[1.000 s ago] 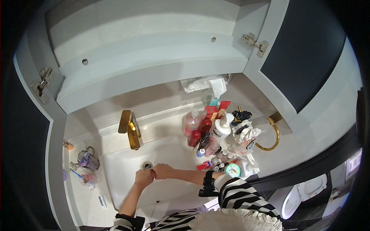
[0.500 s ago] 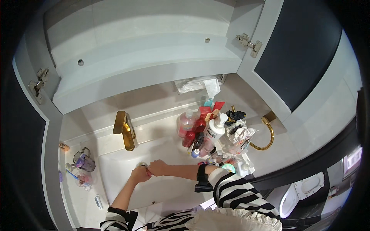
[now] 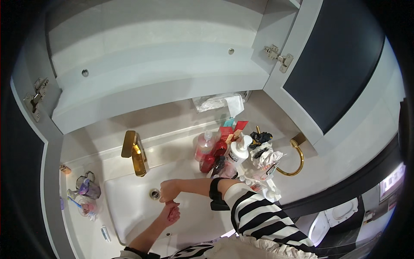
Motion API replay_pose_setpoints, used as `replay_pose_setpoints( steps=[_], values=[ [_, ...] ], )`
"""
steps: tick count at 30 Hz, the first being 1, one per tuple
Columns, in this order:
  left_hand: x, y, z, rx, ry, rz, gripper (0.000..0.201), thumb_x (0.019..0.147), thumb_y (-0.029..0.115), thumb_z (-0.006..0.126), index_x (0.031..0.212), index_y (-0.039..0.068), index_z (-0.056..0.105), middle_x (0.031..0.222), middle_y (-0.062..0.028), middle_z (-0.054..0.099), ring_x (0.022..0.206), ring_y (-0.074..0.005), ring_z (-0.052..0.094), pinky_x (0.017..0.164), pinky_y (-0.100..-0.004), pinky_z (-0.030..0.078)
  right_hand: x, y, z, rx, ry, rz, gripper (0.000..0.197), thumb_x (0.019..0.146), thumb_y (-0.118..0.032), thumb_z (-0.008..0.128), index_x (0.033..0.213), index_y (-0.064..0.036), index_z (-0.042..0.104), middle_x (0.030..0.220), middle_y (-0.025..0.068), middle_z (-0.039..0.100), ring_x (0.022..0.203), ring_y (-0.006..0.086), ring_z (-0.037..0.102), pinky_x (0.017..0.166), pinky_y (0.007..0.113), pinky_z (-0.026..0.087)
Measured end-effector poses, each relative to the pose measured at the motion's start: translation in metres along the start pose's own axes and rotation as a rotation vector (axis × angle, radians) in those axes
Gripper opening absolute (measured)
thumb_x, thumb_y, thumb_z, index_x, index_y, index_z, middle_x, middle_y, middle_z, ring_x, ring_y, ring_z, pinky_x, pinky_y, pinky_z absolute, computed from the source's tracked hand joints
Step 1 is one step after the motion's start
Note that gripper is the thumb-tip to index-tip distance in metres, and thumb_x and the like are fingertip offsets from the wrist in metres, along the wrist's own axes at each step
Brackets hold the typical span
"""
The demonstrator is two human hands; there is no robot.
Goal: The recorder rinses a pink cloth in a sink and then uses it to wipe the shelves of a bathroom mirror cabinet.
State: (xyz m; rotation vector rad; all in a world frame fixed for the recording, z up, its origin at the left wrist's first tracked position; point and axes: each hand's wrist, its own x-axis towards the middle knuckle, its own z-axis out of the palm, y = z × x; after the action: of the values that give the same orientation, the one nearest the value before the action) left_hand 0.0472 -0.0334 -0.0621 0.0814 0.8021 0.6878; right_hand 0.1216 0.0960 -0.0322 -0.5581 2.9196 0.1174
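Observation:
Both my hands are held together over the white washbasin [image 3: 129, 207]. My right hand [image 3: 170, 190] is closed, its knuckles beside the drain hole [image 3: 155, 194]. Just below it and touching it, my left hand [image 3: 171, 213] is closed too, with its fingers curled. A reddish patch shows at the left fingers; whether it is skin or a small held thing I cannot make out. Behind the basin stands a gold faucet [image 3: 137, 157], and no water stream shows under its spout.
Bottles crowd the counter at right, among them a white pump bottle [image 3: 238, 149] and a pink bottle [image 3: 203, 146]. Cups [image 3: 88, 187] stand at left. Overhead hangs an open cabinet [image 3: 164, 88] with its doors swung out. A gold towel ring [image 3: 297, 162] is on the right wall.
My hands have moved from over the drain toward me and slightly right, uncovering the drain hole. The left hand has gone from beside the right hand to below it. The view has shifted slightly.

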Motion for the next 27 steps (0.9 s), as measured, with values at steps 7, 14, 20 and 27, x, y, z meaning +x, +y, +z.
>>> replay_pose_setpoints(
  steps=[7, 14, 20, 27],
  values=[
    [-0.010, 0.001, 0.012, -0.218, -0.007, 0.130, 0.040, 0.076, 0.018, 0.049, 0.041, 0.017, 0.029, 0.032, 0.0017, 0.023, 0.023, -0.0109, 0.022, 0.024, -0.0223, 0.018, 0.003, -0.005, 0.036, 0.139, 0.257, 0.247, 0.014, 0.070, -0.025, 0.051, 0.077, -0.0138, 0.047, 0.058, 0.0032, 0.050, 0.051, 0.0225, 0.056, 0.042, 0.036, 0.042],
    [0.012, -0.008, -0.018, -0.303, 0.003, 0.082, 0.038, 0.073, 0.015, 0.051, 0.043, 0.017, 0.028, 0.033, 0.0020, 0.025, 0.025, -0.0115, 0.022, 0.026, -0.0230, 0.019, 0.004, -0.023, 0.074, 0.308, 0.365, 0.461, 0.018, 0.072, -0.024, 0.049, 0.086, -0.0145, 0.049, 0.063, 0.0046, 0.051, 0.055, 0.0234, 0.056, 0.044, 0.036, 0.042],
    [0.015, -0.015, -0.024, -0.289, -0.074, 0.096, 0.036, 0.071, 0.011, 0.054, 0.047, 0.017, 0.028, 0.036, 0.0038, 0.024, 0.027, -0.0094, 0.023, 0.027, -0.0225, 0.017, 0.006, -0.034, 0.083, 0.303, 0.295, 0.507, 0.015, 0.072, -0.023, 0.048, 0.083, -0.0129, 0.048, 0.063, 0.0050, 0.050, 0.055, 0.0241, 0.056, 0.044, 0.037, 0.043],
    [0.016, -0.021, -0.019, -0.398, -0.052, 0.106, 0.024, 0.073, 0.010, 0.052, 0.056, 0.015, 0.037, 0.035, 0.0042, 0.022, 0.026, -0.0093, 0.021, 0.027, -0.0217, 0.017, 0.007, -0.032, 0.085, 0.312, 0.302, 0.476, 0.015, 0.072, -0.023, 0.050, 0.083, -0.0125, 0.047, 0.062, 0.0055, 0.049, 0.054, 0.0248, 0.056, 0.044, 0.037, 0.044]
  ],
)
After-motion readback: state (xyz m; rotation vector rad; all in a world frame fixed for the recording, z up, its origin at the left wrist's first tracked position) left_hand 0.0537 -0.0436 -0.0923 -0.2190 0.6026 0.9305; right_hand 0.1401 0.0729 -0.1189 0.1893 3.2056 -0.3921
